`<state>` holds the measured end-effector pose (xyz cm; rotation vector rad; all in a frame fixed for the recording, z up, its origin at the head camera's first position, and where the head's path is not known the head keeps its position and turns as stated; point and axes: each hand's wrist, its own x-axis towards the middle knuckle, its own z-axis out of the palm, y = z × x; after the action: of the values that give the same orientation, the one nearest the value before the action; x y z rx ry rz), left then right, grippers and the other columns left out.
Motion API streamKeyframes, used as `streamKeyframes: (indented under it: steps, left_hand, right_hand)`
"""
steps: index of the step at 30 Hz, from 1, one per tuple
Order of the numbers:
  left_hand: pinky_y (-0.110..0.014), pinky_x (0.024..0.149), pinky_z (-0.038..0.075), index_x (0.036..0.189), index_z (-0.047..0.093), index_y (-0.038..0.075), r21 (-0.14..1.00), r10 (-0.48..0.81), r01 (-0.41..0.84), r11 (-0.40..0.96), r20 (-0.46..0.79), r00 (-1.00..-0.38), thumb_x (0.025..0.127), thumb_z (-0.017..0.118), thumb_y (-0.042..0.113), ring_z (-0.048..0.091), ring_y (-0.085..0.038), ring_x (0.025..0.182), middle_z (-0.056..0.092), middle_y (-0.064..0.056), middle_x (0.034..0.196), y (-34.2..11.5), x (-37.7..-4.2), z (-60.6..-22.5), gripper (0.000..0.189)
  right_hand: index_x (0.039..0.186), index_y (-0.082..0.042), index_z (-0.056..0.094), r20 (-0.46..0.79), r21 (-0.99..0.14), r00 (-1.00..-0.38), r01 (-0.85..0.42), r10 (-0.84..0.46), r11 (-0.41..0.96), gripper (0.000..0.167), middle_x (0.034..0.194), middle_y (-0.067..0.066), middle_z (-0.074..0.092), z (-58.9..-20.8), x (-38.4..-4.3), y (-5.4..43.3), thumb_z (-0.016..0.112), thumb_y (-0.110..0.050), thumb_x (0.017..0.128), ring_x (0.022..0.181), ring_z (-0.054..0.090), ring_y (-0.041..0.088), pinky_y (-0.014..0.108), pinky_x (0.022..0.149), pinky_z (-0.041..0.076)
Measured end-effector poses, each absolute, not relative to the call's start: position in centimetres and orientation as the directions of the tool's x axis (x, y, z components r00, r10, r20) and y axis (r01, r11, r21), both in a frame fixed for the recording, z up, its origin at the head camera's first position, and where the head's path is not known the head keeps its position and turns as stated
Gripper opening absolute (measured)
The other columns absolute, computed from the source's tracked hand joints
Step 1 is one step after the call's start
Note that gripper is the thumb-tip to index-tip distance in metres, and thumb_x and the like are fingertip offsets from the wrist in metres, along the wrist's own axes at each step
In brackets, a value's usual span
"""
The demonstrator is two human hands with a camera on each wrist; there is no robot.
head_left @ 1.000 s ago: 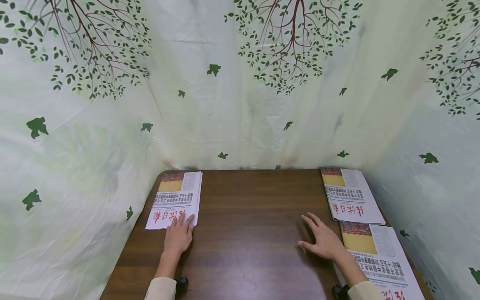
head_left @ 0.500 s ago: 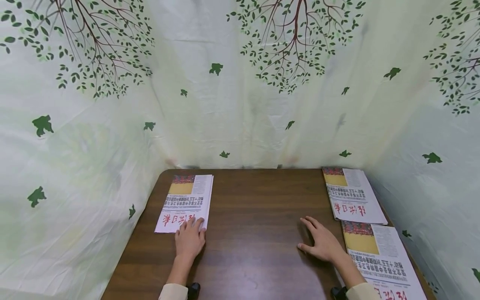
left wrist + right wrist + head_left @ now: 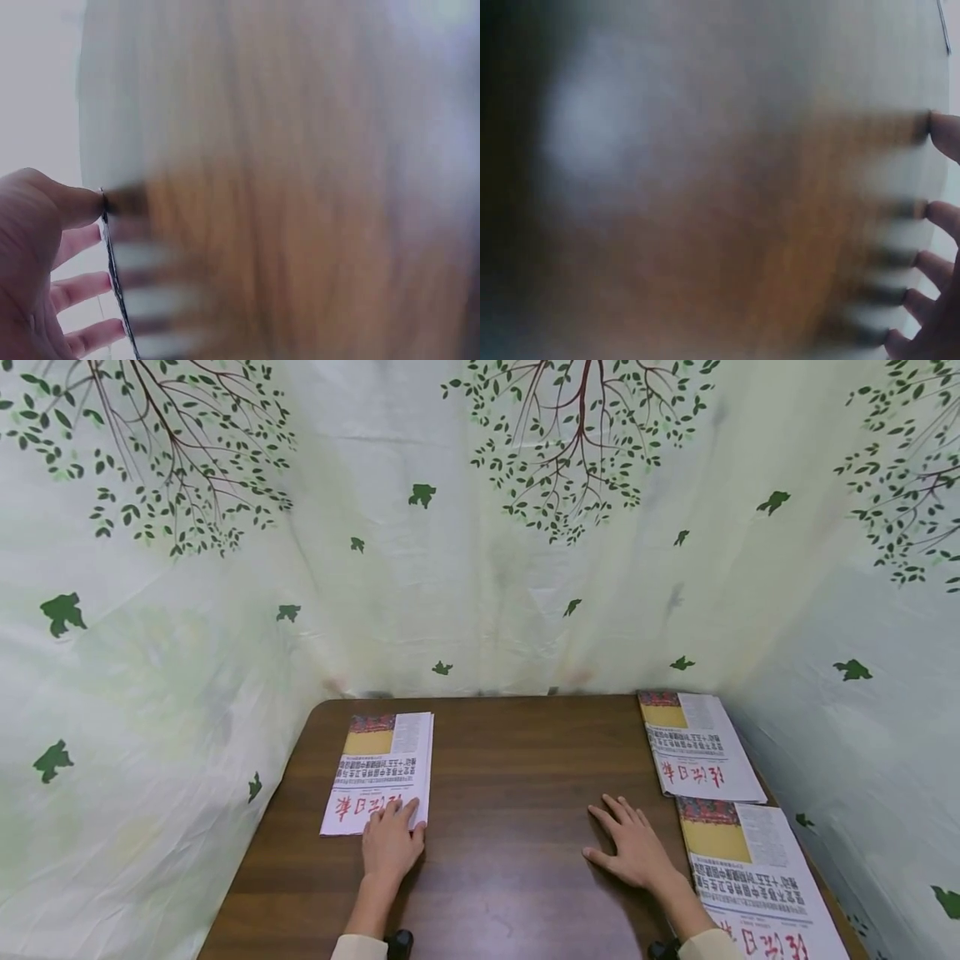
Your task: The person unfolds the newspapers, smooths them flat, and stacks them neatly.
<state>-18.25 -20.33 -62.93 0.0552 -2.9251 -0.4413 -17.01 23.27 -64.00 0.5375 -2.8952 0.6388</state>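
The left hand (image 3: pixel 392 843) had its fingers relaxed and slightly spread, fingertips resting on the near right part of a folded newspaper (image 3: pixel 378 768) and partly covering its red masthead (image 3: pixel 351 808). It was not curled round the paper; whether the thumb touched paper or tabletop, I could not tell. The right hand (image 3: pixel 636 852) was spread wide, its fingertips down on the wood-grained table (image 3: pixel 517 777), and held nothing.

The folded newspaper lay flat on the left half of the table. With contact at one corner only, a sideways push or drag could have made it pivot out of square, and light pressure could have slid its top sheet off the layers showing along its right edge.

Along the right edge of the table lay a far newspaper (image 3: pixel 701 768) and a near newspaper (image 3: pixel 757 881), meeting or slightly overlapping. The right sleeve (image 3: pixel 711 946) crossed above the near newspaper's left side, so a careless sweep of that arm could have knocked it askew.

Beyond hung a leaf-patterned curtain (image 3: pixel 487 577).
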Motion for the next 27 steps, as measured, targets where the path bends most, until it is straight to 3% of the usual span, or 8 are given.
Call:
streamKeyframes:
  steps: [4, 11, 27]
  left_hand:
    - [-0.064, 0.096, 0.046, 0.133, 0.069, 0.015, 0.305, -0.055, 0.002, 0.953, 0.18, -0.982, 0.092, 0.071, 0.028, 0.055, -0.049, 0.118, 0.062, -0.022, 0.136, -19.5, -18.1, -62.9, 0.043]
    - [-0.064, 0.093, 0.048, 0.132, 0.07, 0.019, 0.316, -0.056, 0.008, 0.949, 0.195, -0.979, 0.09, 0.073, 0.032, 0.055, -0.045, 0.119, 0.064, -0.018, 0.137, -17.1, -17.6, -63.2, 0.044]
    - [-0.059, 0.092, 0.046, 0.129, 0.071, 0.026, 0.317, -0.039, 0.035, 0.948, 0.222, -0.974, 0.087, 0.075, 0.036, 0.055, -0.038, 0.119, 0.064, -0.011, 0.135, -9.2, -17.2, -63.6, 0.043]
  right_hand:
    - [0.143, -0.013, 0.061, 0.223, -0.373, -0.931, -0.355, -0.288, 0.857, 0.072, 0.154, 0.022, 0.049, -64.3, -17.1, 22.8, 0.073, -0.056, 0.087, 0.143, 0.041, 0.053, 0.074, 0.11, 0.031]
    - [0.147, -0.017, 0.058, 0.138, -0.396, -0.954, -0.3, -0.267, 0.868, 0.073, 0.158, 0.024, 0.043, -64.0, -17.2, 21.2, 0.069, -0.059, 0.089, 0.148, 0.034, 0.052, 0.075, 0.114, 0.024]
    - [0.145, -0.018, 0.061, 0.141, -0.385, -0.962, -0.272, -0.235, 0.882, 0.072, 0.157, 0.023, 0.046, -64.0, -17.0, 21.2, 0.07, -0.061, 0.088, 0.147, 0.037, 0.051, 0.074, 0.115, 0.027]
